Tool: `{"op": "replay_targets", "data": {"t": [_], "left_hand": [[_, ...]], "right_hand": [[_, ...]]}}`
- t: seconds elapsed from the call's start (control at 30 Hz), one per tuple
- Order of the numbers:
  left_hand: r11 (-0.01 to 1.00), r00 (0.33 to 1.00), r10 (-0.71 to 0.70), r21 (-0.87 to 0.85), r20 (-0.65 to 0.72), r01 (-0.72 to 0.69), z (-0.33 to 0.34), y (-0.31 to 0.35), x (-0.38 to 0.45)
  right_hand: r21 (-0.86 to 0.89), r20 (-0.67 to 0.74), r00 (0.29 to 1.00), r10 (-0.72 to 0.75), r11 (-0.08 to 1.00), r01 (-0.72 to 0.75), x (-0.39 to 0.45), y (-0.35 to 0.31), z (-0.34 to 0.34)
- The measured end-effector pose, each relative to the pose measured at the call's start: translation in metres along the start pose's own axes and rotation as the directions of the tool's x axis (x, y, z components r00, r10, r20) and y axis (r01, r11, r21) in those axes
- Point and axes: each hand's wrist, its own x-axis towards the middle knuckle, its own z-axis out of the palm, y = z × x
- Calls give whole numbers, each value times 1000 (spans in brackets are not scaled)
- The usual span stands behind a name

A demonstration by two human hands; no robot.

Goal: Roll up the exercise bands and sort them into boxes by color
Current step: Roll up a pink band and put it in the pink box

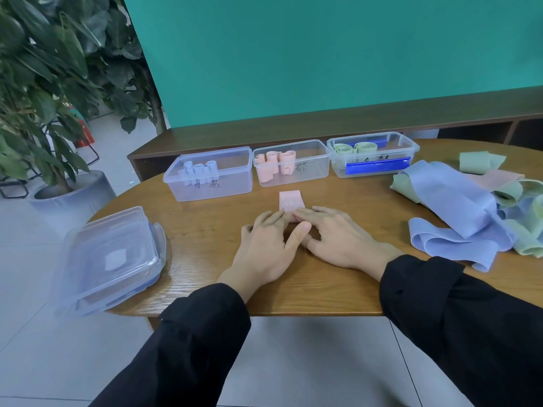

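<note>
A potted plant stands left of the wooden table, before a teal wall.

The pink band bears the printed number "15", followed by small characters too fine to read. Handwritten black marks on the three clear boxes are illegible.

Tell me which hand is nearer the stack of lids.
Left. The left hand lies between the stack of lids and the right hand, which sits farther off.
</note>
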Motion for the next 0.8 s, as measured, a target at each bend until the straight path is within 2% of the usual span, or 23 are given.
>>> {"op": "replay_targets", "data": {"t": [0.2,0.47,0.57,0.73,0.8], "left_hand": [[998,996,-66,-3,55,66,-4,4,6],[998,998,-51,-27,-27,50,-1,3,15],[999,999,-43,-19,-9,43,1,2,17],[997,997,-70,-5,35,70,1,0,25],[997,996,-74,4,45,74,2,-1,27]], "right_hand": [[56,-90,996,-1,998,6,-1,-4,-2],[39,-6,1000,12,999,-12,9,3,-2],[32,19,1000,8,999,-8,13,5,-2],[59,-73,997,-8,998,12,15,5,0],[48,-52,999,-4,999,7,15,6,0]]}}
